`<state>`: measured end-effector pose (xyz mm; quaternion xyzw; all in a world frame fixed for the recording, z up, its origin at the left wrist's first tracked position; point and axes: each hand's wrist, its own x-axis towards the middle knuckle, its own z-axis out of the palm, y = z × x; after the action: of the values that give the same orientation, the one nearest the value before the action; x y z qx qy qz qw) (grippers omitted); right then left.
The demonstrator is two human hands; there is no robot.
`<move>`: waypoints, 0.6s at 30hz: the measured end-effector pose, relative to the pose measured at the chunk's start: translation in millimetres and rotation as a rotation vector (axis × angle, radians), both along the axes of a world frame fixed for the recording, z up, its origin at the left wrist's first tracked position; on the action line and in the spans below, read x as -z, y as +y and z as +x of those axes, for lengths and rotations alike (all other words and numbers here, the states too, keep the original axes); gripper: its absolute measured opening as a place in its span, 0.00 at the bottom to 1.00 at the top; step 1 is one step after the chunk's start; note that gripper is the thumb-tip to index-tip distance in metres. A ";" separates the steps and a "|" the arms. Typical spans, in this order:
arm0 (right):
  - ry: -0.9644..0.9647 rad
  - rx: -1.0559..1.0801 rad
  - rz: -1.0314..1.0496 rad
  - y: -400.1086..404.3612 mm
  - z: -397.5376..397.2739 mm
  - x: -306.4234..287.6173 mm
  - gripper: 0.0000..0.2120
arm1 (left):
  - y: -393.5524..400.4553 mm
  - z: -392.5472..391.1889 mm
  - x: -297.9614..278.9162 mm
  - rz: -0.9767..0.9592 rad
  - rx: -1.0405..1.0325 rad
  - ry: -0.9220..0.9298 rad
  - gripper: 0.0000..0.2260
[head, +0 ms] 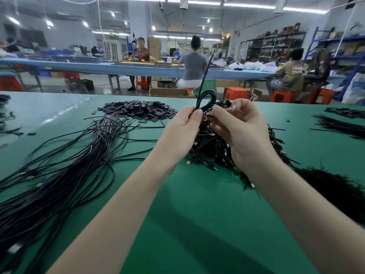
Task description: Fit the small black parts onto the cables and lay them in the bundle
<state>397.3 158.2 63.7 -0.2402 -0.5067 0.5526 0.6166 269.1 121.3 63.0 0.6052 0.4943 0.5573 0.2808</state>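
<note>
Both hands work above the green bench [197, 224]. The left hand [183, 135] pinches a looped cable [205, 96], its free end sticking up; the right hand [237, 123] has fingers curled at the cable's other end, but whether it holds a part there is hidden. The parts [138, 110] lie heaped beyond; the bundle [59, 175] lies at left. The risk, I judge: the springy loop slipping from the pinch into the tangle [213, 147] beneath.
</note>
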 end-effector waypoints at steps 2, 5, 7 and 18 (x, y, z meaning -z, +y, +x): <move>0.033 0.082 0.043 -3.0 -6.9 3.5 0.14 | 1.6 -1.2 1.1 0.031 -0.020 -0.014 0.08; -0.056 0.164 0.110 -3.3 -12.2 8.1 0.11 | 3.9 -4.9 2.5 0.071 -0.075 0.044 0.08; -0.074 0.121 0.090 -3.1 -15.8 15.3 0.07 | 5.7 -5.4 4.1 0.059 -0.088 0.042 0.08; -0.266 -0.072 -0.215 6.4 -2.8 27.1 0.01 | 16.1 -5.5 20.8 -0.007 -0.146 0.254 0.07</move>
<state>394.4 164.6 36.7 -0.3574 -0.5301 0.5885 0.4949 263.6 137.5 42.1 0.6325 0.5703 0.4934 0.1767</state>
